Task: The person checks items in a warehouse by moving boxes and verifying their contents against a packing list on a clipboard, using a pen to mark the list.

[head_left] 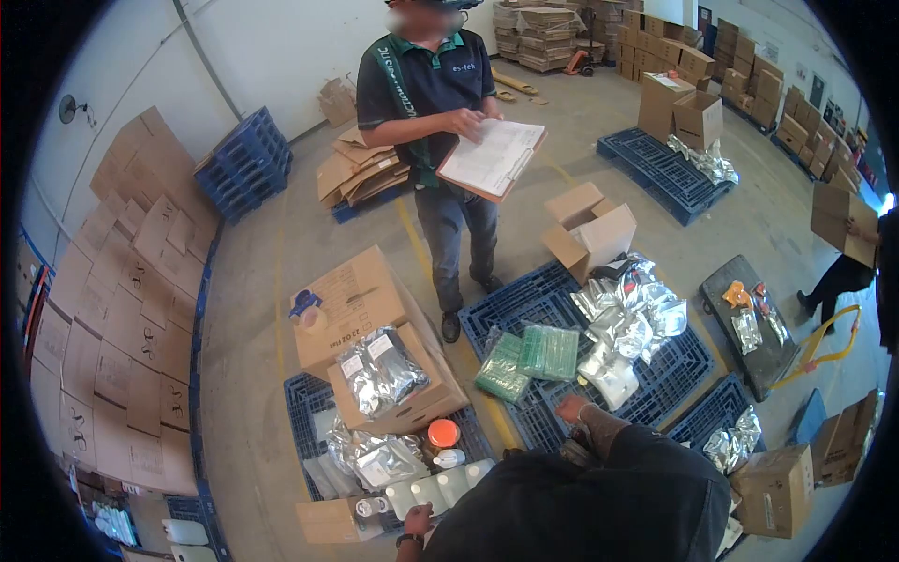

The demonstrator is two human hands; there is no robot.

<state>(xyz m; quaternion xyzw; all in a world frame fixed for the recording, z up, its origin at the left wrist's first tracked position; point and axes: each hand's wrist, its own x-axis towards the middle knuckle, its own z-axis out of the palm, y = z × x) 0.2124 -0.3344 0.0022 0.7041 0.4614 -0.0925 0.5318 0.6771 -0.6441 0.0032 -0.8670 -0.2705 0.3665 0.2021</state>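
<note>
My left hand [418,521], with a dark band at the wrist, is at the front edge of a row of white plastic jugs [425,495]. Its fingers are loosely apart, with nothing seen in them. My right hand [572,408] hangs over the blue pallet [540,419], holding nothing visible, fingers partly bent. Just beyond it lie green plastic-wrapped packs [549,351], a white jug [613,379] and a heap of silver foil bags [646,318]. Around my left hand are more foil bags [382,457], an orange-lidded jar [444,435] and a cardboard box [339,521].
A person [435,122] facing me holds a clipboard [492,159]. Large cartons [351,300] stand at left, one topped by foil pouches [384,370] and a tape dispenser [306,304]. A trolley [749,323] is at right, where another person carries a box [843,223].
</note>
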